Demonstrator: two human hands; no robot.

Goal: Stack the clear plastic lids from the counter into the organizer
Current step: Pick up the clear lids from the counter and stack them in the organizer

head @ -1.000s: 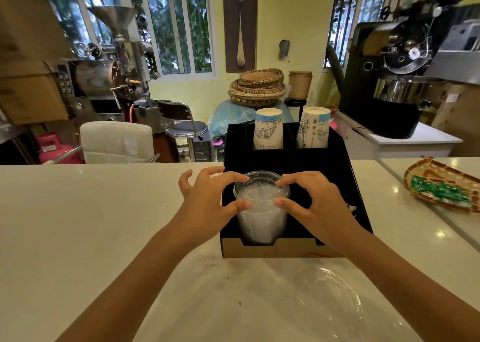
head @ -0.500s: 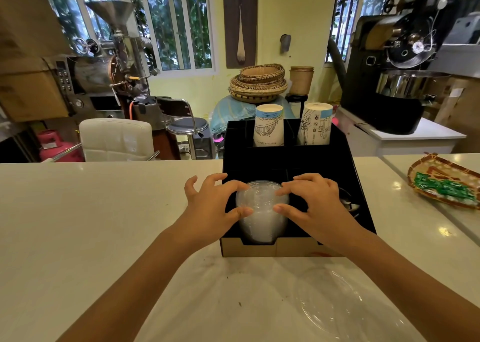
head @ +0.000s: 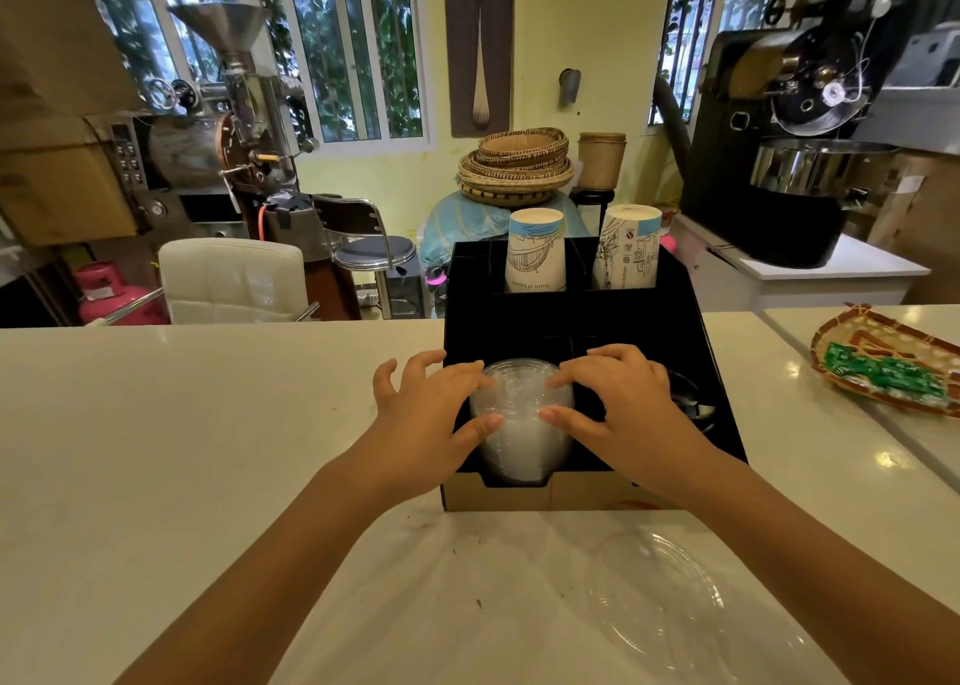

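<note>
- Stack of clear lids [head: 522,419]: you are seating it in the front-left compartment of the black organizer [head: 711,367]. It is standing upright, long axis vertical, its lower end showing through the cut-out in the front wall.
- Left hand [head: 431,419]: you are pressing it against the stack's left side, thumb low on the front, index finger curling over the top rim, remaining fingers spread loose and touching nothing.
- Right hand [head: 623,414]: you are mirroring that grip on the right side, thumb and index finger pinching the stack, palm arched over the divider.
- Loose clear lid [head: 670,596]: it is lying flat on the counter [head: 208,450], near your side of the organizer and under your right forearm. By my judgement the right hand is the nearer one for fetching it.
- Paper cups [head: 535,253]: two are standing inverted in the rear compartments, well apart from your hands.
</note>
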